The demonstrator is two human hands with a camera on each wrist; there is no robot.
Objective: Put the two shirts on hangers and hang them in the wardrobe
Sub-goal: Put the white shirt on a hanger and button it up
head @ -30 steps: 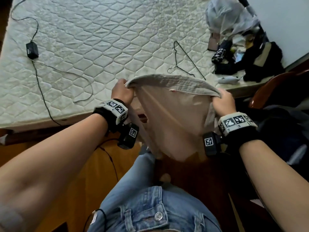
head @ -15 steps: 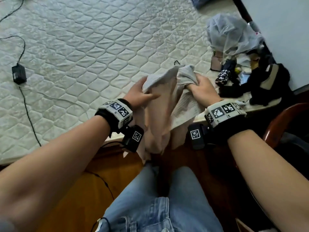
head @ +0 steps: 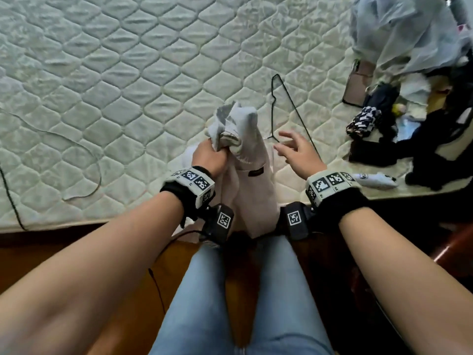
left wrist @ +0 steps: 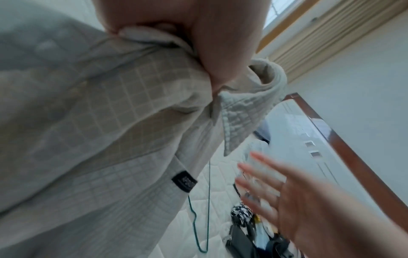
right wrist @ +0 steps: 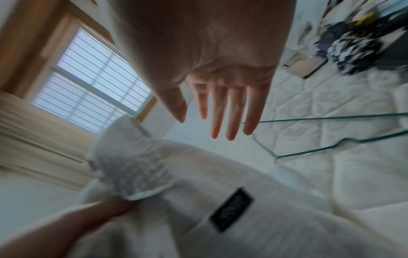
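Left hand [head: 208, 158] clenches the bunched shirt [head: 245, 175] at the mattress [head: 102, 85] edge; right hand [head: 297, 152], fingers spread and empty, nears the wire hanger [head: 275, 103]. Risk: collar stays wadded, snagging the hanger.

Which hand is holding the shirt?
The left hand. It grips the bunched beige shirt by the collar, while the right hand is open and empty, fingers spread near the wire hanger.

quilted mattress [head: 128, 73]: wire hanger [head: 284, 108], black cable [head: 10, 196], clothes pile [head: 409, 111].
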